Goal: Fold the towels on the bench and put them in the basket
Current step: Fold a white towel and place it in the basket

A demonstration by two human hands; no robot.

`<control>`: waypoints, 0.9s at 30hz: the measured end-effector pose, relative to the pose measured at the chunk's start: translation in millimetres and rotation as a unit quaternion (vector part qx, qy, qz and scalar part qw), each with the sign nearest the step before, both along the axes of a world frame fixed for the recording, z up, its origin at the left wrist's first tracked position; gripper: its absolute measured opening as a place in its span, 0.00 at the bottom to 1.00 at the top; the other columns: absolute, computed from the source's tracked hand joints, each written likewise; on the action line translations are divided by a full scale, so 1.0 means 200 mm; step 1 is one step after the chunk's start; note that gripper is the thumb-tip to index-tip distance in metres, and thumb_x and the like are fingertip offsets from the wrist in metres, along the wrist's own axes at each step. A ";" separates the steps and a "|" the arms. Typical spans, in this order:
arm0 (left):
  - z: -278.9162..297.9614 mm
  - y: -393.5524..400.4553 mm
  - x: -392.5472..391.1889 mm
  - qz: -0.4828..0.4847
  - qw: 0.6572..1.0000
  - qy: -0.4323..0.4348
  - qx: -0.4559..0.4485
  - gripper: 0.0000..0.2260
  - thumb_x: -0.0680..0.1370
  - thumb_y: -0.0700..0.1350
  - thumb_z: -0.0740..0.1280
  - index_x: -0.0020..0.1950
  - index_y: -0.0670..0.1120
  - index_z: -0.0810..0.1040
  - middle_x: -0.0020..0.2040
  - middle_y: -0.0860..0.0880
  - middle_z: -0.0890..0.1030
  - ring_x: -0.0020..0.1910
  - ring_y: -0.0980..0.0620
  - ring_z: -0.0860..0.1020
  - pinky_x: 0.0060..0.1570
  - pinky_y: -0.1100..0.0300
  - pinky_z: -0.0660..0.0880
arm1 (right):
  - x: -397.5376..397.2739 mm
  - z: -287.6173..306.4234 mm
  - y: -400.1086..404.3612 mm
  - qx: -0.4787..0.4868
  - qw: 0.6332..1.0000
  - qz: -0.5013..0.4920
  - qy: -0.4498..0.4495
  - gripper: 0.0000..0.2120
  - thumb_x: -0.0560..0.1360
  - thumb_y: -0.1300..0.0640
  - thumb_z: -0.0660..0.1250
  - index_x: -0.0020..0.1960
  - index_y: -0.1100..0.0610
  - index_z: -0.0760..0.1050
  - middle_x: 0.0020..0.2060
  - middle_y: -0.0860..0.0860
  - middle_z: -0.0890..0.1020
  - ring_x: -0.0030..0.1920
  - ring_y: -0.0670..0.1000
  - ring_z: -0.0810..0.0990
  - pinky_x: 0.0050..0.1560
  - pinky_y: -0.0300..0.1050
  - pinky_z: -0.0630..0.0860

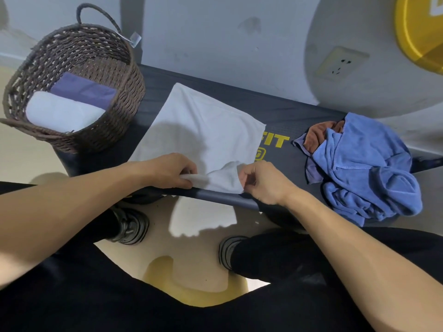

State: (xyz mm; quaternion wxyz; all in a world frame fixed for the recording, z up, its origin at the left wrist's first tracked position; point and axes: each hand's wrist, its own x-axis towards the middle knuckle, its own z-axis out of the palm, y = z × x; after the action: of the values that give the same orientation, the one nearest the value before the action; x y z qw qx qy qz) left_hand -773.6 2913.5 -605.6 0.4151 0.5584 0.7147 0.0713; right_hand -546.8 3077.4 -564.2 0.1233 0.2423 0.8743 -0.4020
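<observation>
i had both hands, left hand (173,170) and right hand (260,182), pinching the white towel's (196,130) near edge on the counter (282,111), ready to fold it away from me.

White towel (199,130) lies flat on bench (282,116), beside brown basket (115,111).

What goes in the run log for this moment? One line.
fold white towel | both hands pinch near edge: left, right | basket: two folded | blue pile waiting

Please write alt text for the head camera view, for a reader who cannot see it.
Both hands, left hand and right hand, pinch the near edge of a white towel spread on a dark bench. A wicker basket holds folded towels; crumpled blue towels wait at right.
</observation>
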 end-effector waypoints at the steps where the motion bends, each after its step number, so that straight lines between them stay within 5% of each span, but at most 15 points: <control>1: 0.00 -0.01 0.00 -0.004 1.000 0.012 0.009 0.02 0.72 0.49 0.71 0.41 0.55 0.79 0.36 0.55 0.80 0.36 0.58 0.77 0.37 0.60 0.73 | -0.01 -0.01 -0.01 -0.001 1.000 0.011 -0.025 0.14 0.66 0.73 0.64 0.35 0.56 0.81 0.33 0.47 0.84 0.38 0.45 0.82 0.43 0.42 0.79; 4: -0.01 -0.03 0.01 -0.015 0.999 0.029 0.027 0.03 0.71 0.49 0.72 0.43 0.54 0.81 0.38 0.55 0.79 0.37 0.57 0.77 0.41 0.56 0.76 | 0.00 -0.05 0.01 -0.027 0.989 0.025 -0.142 0.15 0.67 0.70 0.64 0.37 0.53 0.84 0.32 0.44 0.85 0.36 0.43 0.82 0.38 0.38 0.78; 7: -0.01 -0.07 0.02 -0.022 0.999 0.022 0.037 0.11 0.69 0.56 0.74 0.48 0.55 0.82 0.38 0.56 0.78 0.38 0.58 0.76 0.42 0.57 0.75 | 0.01 -0.10 0.04 -0.181 0.949 -0.157 -0.203 0.05 0.75 0.63 0.68 0.47 0.62 0.82 0.38 0.55 0.86 0.36 0.52 0.84 0.42 0.47 0.83; 11: -0.01 -0.08 0.03 0.005 0.998 0.025 0.050 0.13 0.71 0.64 0.69 0.46 0.57 0.82 0.38 0.57 0.78 0.38 0.59 0.76 0.42 0.58 0.76 | -0.01 -0.16 0.04 -0.226 0.884 -0.390 -0.122 0.17 0.76 0.50 0.70 0.42 0.66 0.81 0.37 0.61 0.85 0.32 0.57 0.85 0.38 0.55 0.84; 14: 0.00 -0.08 0.03 0.022 0.998 0.017 0.051 0.06 0.73 0.57 0.71 0.45 0.57 0.82 0.37 0.57 0.79 0.37 0.60 0.77 0.43 0.55 0.77 | -0.05 -0.20 0.02 -0.179 0.869 -0.458 -0.054 0.31 0.73 0.34 0.66 0.37 0.65 0.79 0.30 0.58 0.84 0.29 0.57 0.84 0.31 0.47 0.81; 17: -0.01 -0.06 0.04 0.026 0.999 0.015 0.043 0.03 0.73 0.51 0.72 0.45 0.57 0.81 0.36 0.55 0.79 0.36 0.59 0.77 0.41 0.54 0.77 | -0.06 -0.22 0.02 -0.070 0.899 -0.431 -0.039 0.28 0.72 0.39 0.68 0.30 0.64 0.77 0.23 0.55 0.80 0.20 0.51 0.78 0.27 0.43 0.77; 20: -0.02 -0.07 0.05 0.027 0.998 0.033 0.052 0.07 0.71 0.50 0.74 0.45 0.56 0.78 0.36 0.56 0.77 0.35 0.59 0.75 0.38 0.54 0.74 | -0.08 -0.21 0.06 0.037 0.923 -0.382 -0.036 0.19 0.72 0.48 0.70 0.36 0.66 0.80 0.26 0.56 0.82 0.19 0.49 0.77 0.30 0.45 0.79; 27: -0.04 -0.06 0.04 0.105 0.980 0.155 0.070 0.30 0.61 0.62 0.78 0.55 0.52 0.71 0.50 0.52 0.69 0.47 0.50 0.71 0.48 0.52 0.72 | -0.22 -0.16 0.31 0.015 0.915 -0.403 -0.003 0.21 0.69 0.46 0.76 0.37 0.65 0.80 0.34 0.60 0.84 0.34 0.57 0.84 0.40 0.55 0.82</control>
State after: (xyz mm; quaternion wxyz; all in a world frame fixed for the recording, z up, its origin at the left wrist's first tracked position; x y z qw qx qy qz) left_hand -765.6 2900.6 -612.8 0.2497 0.5125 0.8180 0.0769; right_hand -590.3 3139.3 -596.5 -0.0506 0.5774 0.7079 -0.4037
